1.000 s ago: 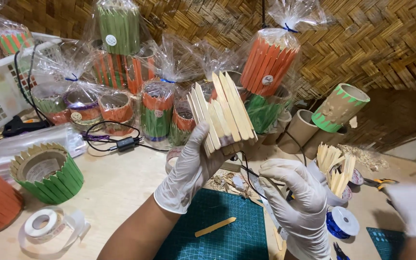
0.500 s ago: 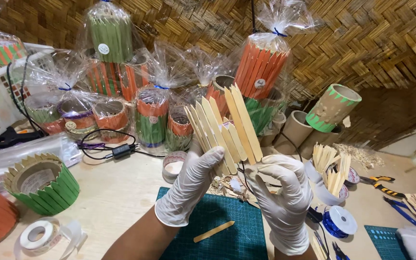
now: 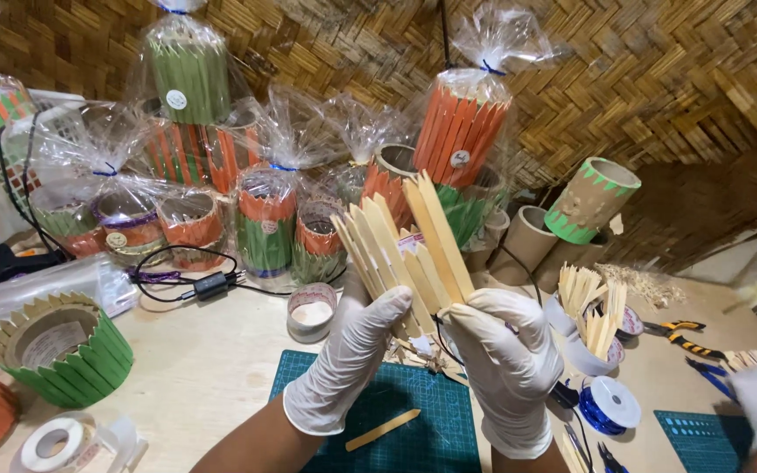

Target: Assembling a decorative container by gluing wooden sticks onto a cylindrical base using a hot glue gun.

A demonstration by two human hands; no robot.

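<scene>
Now the fan of pale pointed wooden sticks (image 3: 405, 254) stands nearly upright, long axes running up and leaning slightly left, tips toward the woven wall. My gloved left hand (image 3: 352, 350) and right hand (image 3: 505, 359) clasp its lower ends, fingers (image 3: 387, 308) wrapped tight. Below lie the green cutting mat (image 3: 413, 412) and one loose stick (image 3: 383, 430).

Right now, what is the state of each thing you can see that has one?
Left hand: gloved, gripping the wooden sticks.
Right hand: gloved, gripping the same sticks.
Wooden sticks: fanned out, upright.
Loose stick: flat on the cutting mat.
Green holder: unwrapped, upright.
Orange holder: wrapped, tied shut.
</scene>
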